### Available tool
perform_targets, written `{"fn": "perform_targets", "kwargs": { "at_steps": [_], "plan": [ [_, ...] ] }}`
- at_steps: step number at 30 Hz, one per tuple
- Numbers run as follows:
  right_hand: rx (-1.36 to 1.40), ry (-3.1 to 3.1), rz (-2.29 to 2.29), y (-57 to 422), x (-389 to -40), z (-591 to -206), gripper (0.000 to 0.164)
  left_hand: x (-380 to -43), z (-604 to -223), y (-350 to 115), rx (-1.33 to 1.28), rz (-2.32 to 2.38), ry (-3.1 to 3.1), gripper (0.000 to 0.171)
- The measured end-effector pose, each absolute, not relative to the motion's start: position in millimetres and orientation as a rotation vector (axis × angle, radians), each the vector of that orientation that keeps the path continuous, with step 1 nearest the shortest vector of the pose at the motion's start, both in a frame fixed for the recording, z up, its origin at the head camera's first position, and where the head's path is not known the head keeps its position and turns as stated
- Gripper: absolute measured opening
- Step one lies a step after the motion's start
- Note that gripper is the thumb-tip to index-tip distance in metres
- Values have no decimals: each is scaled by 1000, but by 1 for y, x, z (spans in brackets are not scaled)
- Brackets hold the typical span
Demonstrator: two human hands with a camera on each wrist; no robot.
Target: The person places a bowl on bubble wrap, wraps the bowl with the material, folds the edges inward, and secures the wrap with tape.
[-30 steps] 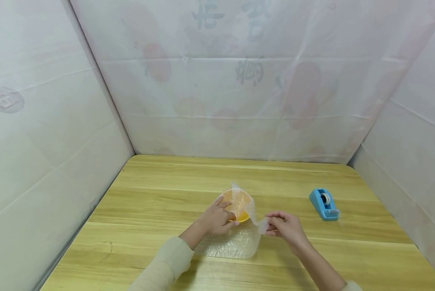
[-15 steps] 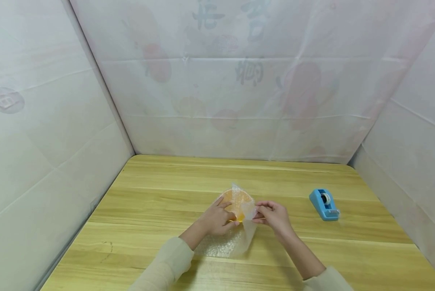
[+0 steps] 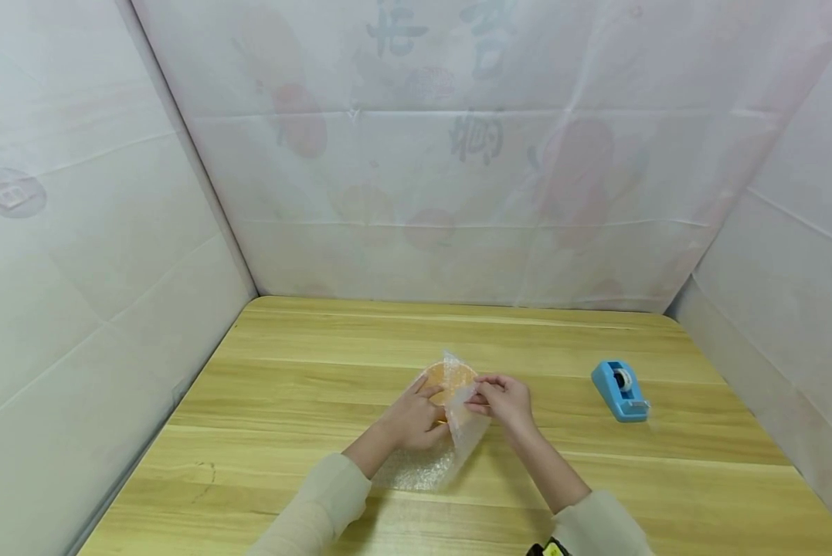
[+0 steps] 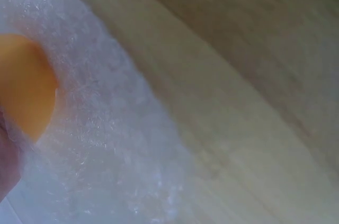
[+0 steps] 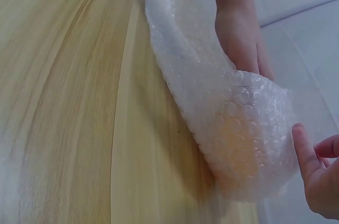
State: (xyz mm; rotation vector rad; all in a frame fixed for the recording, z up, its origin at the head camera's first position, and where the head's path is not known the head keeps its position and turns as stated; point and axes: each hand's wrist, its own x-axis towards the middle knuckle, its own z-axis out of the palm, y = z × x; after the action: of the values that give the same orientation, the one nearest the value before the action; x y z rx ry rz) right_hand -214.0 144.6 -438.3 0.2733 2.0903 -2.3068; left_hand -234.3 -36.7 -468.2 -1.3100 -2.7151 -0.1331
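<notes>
A round orange bowl sits on a sheet of clear bubble wrap near the middle of the table. My left hand lies over the bowl's left side, fingers spread and pressing on it. My right hand pinches the wrap's right edge and holds it folded across the bowl's right part. In the right wrist view, the bowl's orange shows through the bubble wrap, and the left hand is partly hidden behind it. The left wrist view shows a bare piece of the orange bowl.
A blue tape dispenser with a roll in it stands on the wooden table, right of the hands. Pale fabric walls enclose the back and both sides. A small black and yellow object shows by the right sleeve.
My right hand has moved left and slightly away from me, drawing the wrap's right edge over the bowl and covering more of it. The left hand has stayed in place.
</notes>
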Motion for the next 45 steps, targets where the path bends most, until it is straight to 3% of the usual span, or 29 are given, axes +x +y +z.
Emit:
{"fn": "perform_targets", "kwargs": {
  "at_steps": [4, 18, 22, 26, 29, 31, 37, 45],
  "plan": [
    [393, 2124, -2250, 135, -218, -434, 26, -234, -468, -37, -1309, -124, -2698, 39],
    [325, 2495, -2017, 131, -220, -449, 23, -235, -469, -37, -1289, -71, -2707, 39],
    [10, 2720, -1902, 136, -212, -457, 14, -235, -469, -36, -1290, -95, -2746, 41],
    [-640, 3048, -1554, 146, -198, -467, 12, -234, -470, -35, -1293, -128, -2778, 43],
    [-1104, 3240, -1053, 154, -188, -474, 21, -233, -469, -36, -1285, -131, -2781, 43],
    [-1266, 3280, -724, 158, -184, -478, 31, -233, -467, -37, -1279, -128, -2781, 43],
    [-1351, 3215, -274, 164, -182, -483, 49, -233, -464, -38, -1316, -179, -2796, 39],
    [-1417, 3248, -174, 160, -187, -478, 44, -235, -465, -43, -1394, -299, -2718, 28]
  ]
}}
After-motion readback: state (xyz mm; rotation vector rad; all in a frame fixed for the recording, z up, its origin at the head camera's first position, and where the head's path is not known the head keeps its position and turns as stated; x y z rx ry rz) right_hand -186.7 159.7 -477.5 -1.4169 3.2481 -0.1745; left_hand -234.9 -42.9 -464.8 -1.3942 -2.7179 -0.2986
